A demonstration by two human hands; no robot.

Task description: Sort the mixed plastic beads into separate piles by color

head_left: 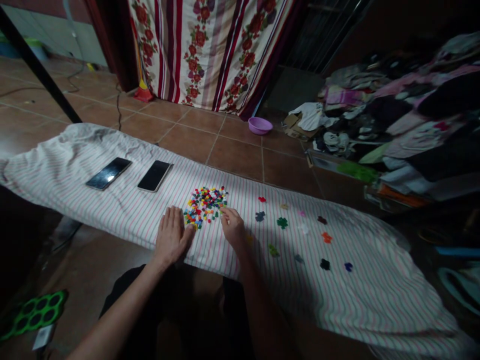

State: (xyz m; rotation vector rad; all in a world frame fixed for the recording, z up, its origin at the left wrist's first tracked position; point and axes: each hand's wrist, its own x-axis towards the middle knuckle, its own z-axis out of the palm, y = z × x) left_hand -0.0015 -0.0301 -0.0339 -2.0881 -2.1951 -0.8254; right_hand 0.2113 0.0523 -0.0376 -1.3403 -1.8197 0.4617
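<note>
A heap of small multicoloured pieces (209,198) lies on the striped cloth (232,255). My left hand (171,235) rests flat on the cloth at the heap's left edge, its thumb beside the nearest pieces. At the right edge of the heap my right hand (231,225) has its fingers pinched together; whatever is between the fingertips is too small to name. Right of it, little piles sorted by colour are spread out, among them red (261,199), dark green (282,223), orange (326,237), black (325,264), light green (273,250) and dark blue (348,267).
Two phones (109,173) (154,176) lie on the cloth's left part. Beyond the cloth, a purple basin (260,126) stands on the tiled floor near a floral curtain (210,50). Clothes (360,110) are heaped at the right. A green object (35,314) is at lower left.
</note>
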